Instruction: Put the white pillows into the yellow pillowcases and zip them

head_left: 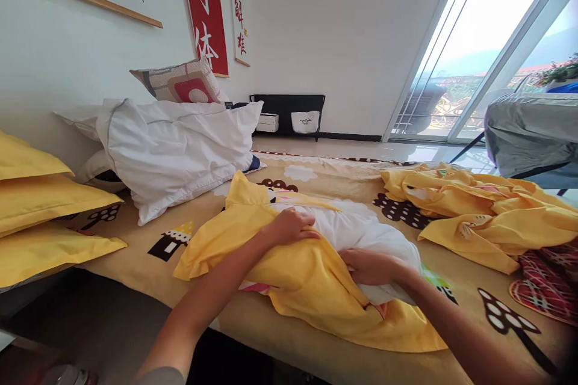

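Note:
A yellow pillowcase lies partly over a white pillow in the middle of the bed. The pillow's right part bulges out of the case's open side. My left hand is closed on the upper edge of the pillowcase, its fingers curled over the cloth beside the pillow. Against the white pillow, my right hand is closed at the case's lower opening edge, with its fingertips partly hidden by the fabric. A pink and white print shows near the case's far edge.
Yellow pillows are stacked at the left. Behind them lean a large white pillow and a patterned cushion. Crumpled yellow cloth and a dark red patterned cloth lie at the right on the beige printed bedsheet.

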Motion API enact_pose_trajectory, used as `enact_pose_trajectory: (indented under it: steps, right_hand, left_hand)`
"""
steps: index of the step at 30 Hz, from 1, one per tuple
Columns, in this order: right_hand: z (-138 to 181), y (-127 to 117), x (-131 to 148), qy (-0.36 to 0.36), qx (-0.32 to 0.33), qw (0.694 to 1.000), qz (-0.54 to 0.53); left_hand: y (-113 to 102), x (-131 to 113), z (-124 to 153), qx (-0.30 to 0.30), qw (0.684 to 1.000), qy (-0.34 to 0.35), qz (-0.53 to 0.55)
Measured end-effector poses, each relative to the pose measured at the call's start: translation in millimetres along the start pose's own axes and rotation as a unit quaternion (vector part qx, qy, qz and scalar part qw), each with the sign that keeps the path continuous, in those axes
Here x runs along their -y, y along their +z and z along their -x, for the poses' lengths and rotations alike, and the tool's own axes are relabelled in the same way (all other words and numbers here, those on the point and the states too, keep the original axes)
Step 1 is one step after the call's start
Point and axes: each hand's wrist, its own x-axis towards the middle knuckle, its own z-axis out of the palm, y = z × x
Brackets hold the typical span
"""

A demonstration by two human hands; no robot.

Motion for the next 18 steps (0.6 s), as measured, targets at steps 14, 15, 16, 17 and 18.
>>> enact_pose_trajectory:
  steps: [14,15,16,17,18]
  right_hand:
    - [13.2,-65.5,-37.9,0.064,-0.15,0.985,0.06]
    - [-8.5,-56.6,-34.7,0.055,-0.142,0.983,0.1]
    - [-30.3,-44.7,-31.2,0.055,-0.119,0.983,0.132]
    - [-50.6,-30.8,-27.9,0.058,-0.104,0.981,0.155]
    - [-68.1,-16.3,-25.0,0.049,-0.114,0.977,0.173]
  left_hand:
    - [-5.6,17.2,27.8,0.037,0.994,-0.006,0.102]
    - [-4.2,16.7,27.1,0.037,0.994,-0.005,0.102]
    - [-3.9,15.5,26.7,0.034,0.994,-0.008,0.104]
    - [-5.2,13.6,26.5,0.026,0.994,-0.014,0.11]
    - [-8.2,11.0,26.3,0.013,0.993,-0.02,0.117]
